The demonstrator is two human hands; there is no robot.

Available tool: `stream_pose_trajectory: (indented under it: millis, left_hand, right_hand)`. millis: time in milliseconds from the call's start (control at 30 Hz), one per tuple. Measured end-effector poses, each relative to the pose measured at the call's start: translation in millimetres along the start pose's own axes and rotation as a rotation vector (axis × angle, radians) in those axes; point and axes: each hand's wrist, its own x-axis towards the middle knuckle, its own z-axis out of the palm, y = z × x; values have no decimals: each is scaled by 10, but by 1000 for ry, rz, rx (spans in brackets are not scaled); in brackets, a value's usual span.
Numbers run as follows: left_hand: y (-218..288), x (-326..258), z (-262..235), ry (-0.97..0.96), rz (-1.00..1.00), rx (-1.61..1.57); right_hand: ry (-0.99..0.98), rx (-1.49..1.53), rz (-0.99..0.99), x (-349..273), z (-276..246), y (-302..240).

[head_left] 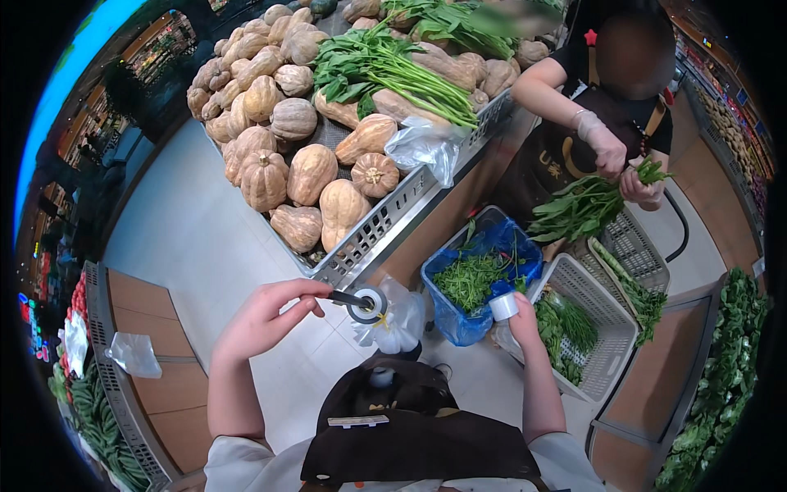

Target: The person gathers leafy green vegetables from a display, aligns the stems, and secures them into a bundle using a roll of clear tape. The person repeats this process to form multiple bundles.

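My left hand [283, 316] pinches a short dark handle [348, 298] between thumb and fingers. At its end sits a round dark ring [377, 315] with a pale roll inside; I cannot make out its exact kind. Behind the ring hangs a clear plastic bag [402, 321]. Farther right, my right hand [526, 325] is closed around a white roll [503, 307] that looks like tape, held over the edge of a blue-lined bin. That bin [459, 328] holds loose leafy greens [474, 280].
Pumpkins [311, 174] and bunches of greens [393, 70] fill a grey crate stand [381, 234] ahead. A gloved co-worker [602, 143] holds leafy greens [578, 209] at the right. Grey baskets [611, 361] of vegetables stand below. Produce shelves [123, 394] line both sides.
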Motion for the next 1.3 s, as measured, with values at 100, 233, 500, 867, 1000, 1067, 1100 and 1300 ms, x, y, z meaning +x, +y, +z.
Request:
stream_pose_trajectory:
  millis: [100, 233, 500, 867, 1000, 1067, 1100, 1300]
  left_hand:
    - [-221, 347, -244, -39, 56, 123]
    - [-805, 1091, -374, -72, -9, -59]
    - [-1324, 2140, -183, 144, 314, 230]
    - [-1436, 2331, 34, 469, 504, 491]
    - [-1438, 2379, 27, 404, 544, 513]
    - [-1437, 2397, 41, 417, 572, 508]
    - [-1417, 2413, 55, 434, 570, 469]
    - [-1268, 2403, 14, 394, 368, 305]
  right_hand:
    - [-135, 154, -111, 591, 385, -854]
    - [-242, 165, -211, 1012, 830, -1429]
    - [-112, 156, -130, 1695, 1107, -1787]
    - [18, 260, -29, 2238, 1318, -2013]
    - [67, 410, -27, 2326, 1336, -1877]
    - [36, 470, 22, 2338, 1298, -1845]
    - [25, 498, 48, 2349, 1275, -1819]
    - [122, 487, -41, 2550, 1137, -1746]
